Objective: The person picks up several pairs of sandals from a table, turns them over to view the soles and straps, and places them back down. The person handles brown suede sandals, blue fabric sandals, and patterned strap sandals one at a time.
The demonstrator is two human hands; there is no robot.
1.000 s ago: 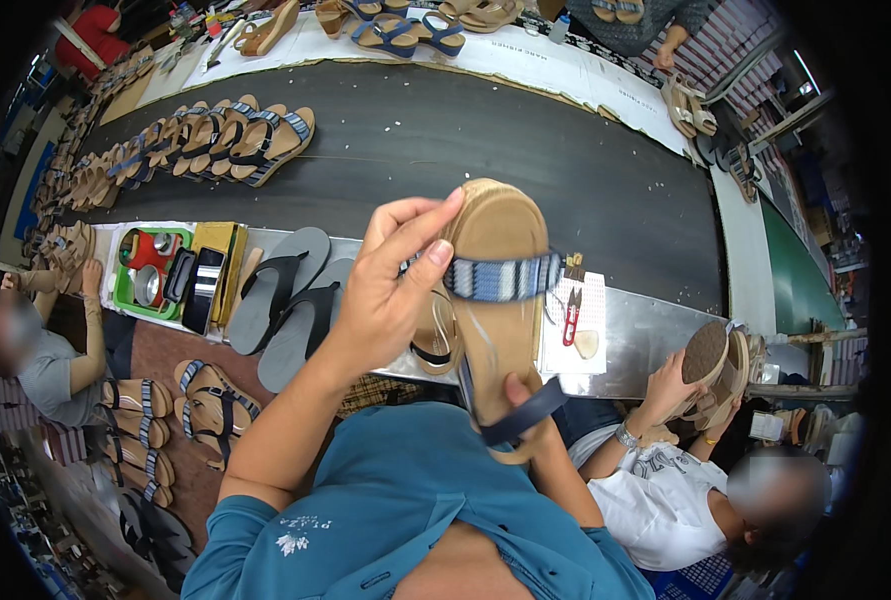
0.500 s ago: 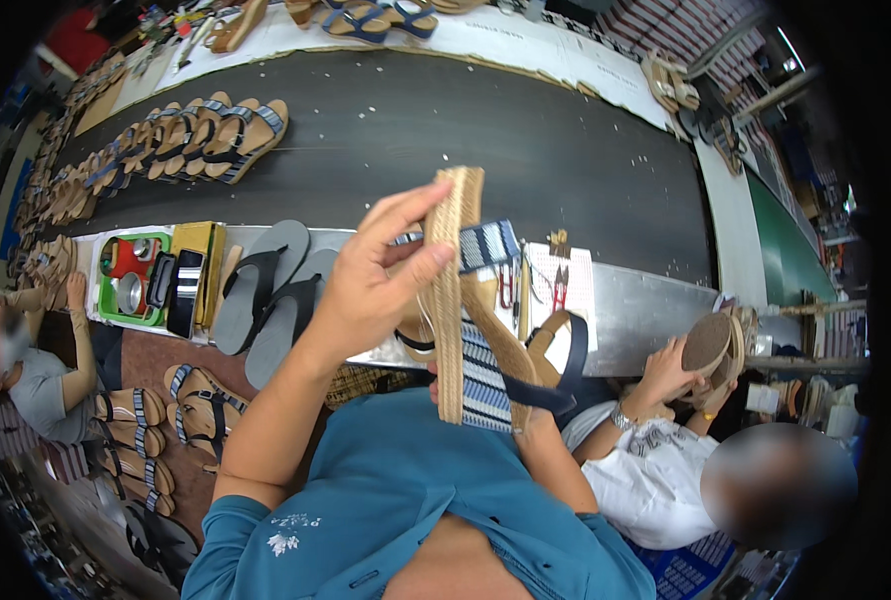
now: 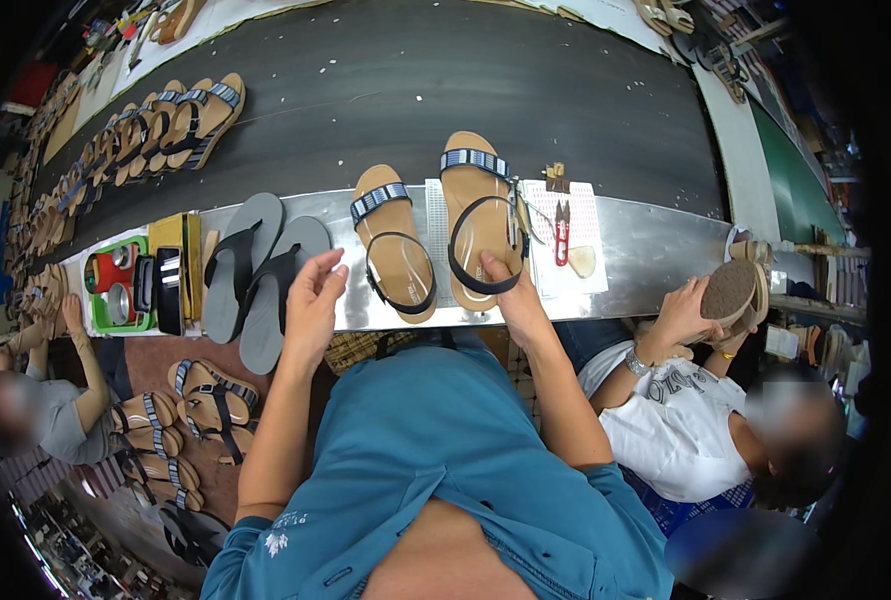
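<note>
Where the person's teal-shirted body fills the lower middle of the view, the near edge of the shiny metal surface [image 3: 655, 250] is hidden beneath it. The right hand [image 3: 510, 295] rests on the heel of a tan flat sandal with a blue striped toe band and black ankle strap [image 3: 477, 215], fingertips pressing the strap; whether it truly grips cannot be told. The left hand [image 3: 315, 300] hangs loosely curled and empty, just beside the heel of the matching tan sandal [image 3: 393, 250] lying parallel on the metal. Left of that pair lie two grey flip-flops with black thongs [image 3: 255, 270], their heels overhanging the near rim. A green tray holding small red and silver tins [image 3: 115, 290] sits further left, its contents too small to make out. Right of the held sandal, red-handled thread snips [image 3: 562, 235] lie on a white checked sheet [image 3: 585, 265]. Beyond runs a wide dark conveyor belt [image 3: 525, 100], largely bare in the middle, with a row of finished sandals [image 3: 165, 125] at its left. A neighbouring person's hand [image 3: 680, 315] holds a brown sole at the right, partly cut off by the dark rim.
</note>
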